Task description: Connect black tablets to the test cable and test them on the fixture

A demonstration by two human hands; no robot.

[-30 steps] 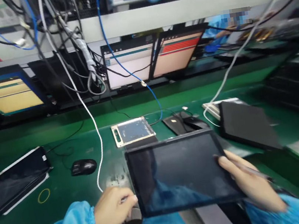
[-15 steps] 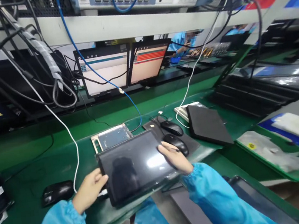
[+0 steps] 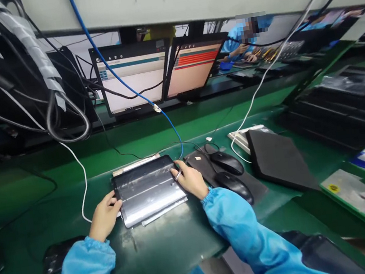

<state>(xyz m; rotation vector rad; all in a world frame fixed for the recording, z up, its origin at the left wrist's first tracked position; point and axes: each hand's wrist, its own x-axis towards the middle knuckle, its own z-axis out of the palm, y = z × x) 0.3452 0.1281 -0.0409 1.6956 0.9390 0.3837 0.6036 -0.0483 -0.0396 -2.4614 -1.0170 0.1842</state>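
A black tablet [image 3: 149,190] with a glossy, reflective screen lies face up over a pale fixture [image 3: 135,164], whose far rim shows behind it. My left hand [image 3: 105,215] is closed on the tablet's left edge, thumb on top. At the far right corner my right hand [image 3: 190,179] pinches the tablet's right edge. A small shiny item shows by the right fingers; I cannot make out what it is. A white cable [image 3: 82,184] runs down to beside my left hand, its end hidden. A blue cable [image 3: 172,129] reaches the fixture's back right.
Two black mice [image 3: 232,184] sit on a dark pad right of the tablet. Beyond lies a black slab [image 3: 278,159] against another pale fixture [image 3: 243,139]. A green tray [image 3: 360,202] holds plastic bags. Two monitors [image 3: 134,77] stand behind, under a shelf beam [image 3: 162,2]. A co-worker [image 3: 240,41] sits beyond.
The tablet has moved away from my body and down from the bench's front edge onto the fixture, both hands still on it. The camera view has tilted down and come closer.
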